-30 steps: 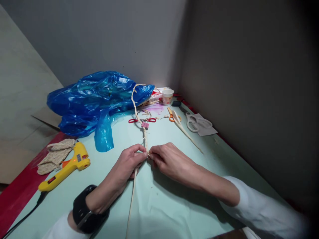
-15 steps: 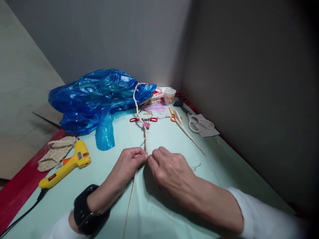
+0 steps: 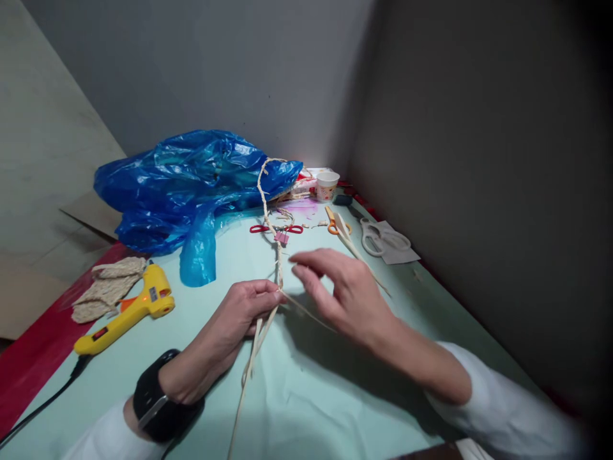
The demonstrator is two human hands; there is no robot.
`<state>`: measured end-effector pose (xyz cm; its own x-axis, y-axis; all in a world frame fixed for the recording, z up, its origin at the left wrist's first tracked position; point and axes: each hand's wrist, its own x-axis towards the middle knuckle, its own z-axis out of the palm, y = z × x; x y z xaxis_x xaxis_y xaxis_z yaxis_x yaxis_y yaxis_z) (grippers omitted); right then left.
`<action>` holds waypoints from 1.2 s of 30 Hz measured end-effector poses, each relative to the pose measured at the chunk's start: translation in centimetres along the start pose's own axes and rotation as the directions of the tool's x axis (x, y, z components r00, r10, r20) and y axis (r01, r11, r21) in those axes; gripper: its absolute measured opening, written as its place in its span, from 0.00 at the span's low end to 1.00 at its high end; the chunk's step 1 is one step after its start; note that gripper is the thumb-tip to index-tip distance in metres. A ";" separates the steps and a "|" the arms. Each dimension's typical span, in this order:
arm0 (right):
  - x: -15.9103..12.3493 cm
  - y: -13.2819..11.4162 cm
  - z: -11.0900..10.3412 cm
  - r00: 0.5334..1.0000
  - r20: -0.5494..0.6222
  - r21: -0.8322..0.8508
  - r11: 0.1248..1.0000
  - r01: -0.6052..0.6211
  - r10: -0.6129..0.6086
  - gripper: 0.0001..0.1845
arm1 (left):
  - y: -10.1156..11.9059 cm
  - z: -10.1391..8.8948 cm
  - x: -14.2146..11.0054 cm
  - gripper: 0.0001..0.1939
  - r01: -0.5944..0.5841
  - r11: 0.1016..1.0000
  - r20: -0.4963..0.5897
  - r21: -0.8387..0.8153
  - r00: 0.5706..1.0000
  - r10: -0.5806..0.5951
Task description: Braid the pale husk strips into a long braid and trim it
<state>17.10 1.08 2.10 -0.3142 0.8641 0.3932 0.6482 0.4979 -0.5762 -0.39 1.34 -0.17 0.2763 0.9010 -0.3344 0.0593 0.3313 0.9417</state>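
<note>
The left hand pinches the pale braided cord on the near side of the pink clip, which sits on the cord. The right hand, right of the clip and nearer, is released, thumb and forefinger parted. Loose strands trail nearest the wearer from the clip. Left of the clip lie the yellow glue gun and blue plastic bag; right, white-handled scissors; behind and right, a paper cup.

Left hand and right hand bare, white left sleeve and white right sleeve ending short of the wrists, chunky black watch-like wristband on left, rounded edges, thin grey strip.
</note>
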 end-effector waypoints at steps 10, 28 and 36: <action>1.1 2.6 2.4 0.896 0.434 0.357 0.895 -0.269 0.096 0.16 | -0.2 0.1 0.4 0.09 -0.116 0.956 -0.003 0.270 0.993 0.122; 0.7 1.7 2.4 0.799 0.557 0.736 0.310 -0.602 0.228 0.11 | -1.4 2.1 -1.7 0.14 -0.330 0.359 0.231 0.873 0.929 0.290; 0.7 1.6 2.2 0.797 0.553 0.735 0.308 -0.603 0.241 0.10 | 0.8 0.3 -1.9 0.23 -0.272 0.527 0.072 0.805 0.927 0.369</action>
<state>16.37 2.66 -0.14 -0.4779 0.8500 -0.2219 -0.1209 -0.3138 -0.9418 -0.54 -0.19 1.21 0.3468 0.9371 0.0406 0.7284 -0.2964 0.6177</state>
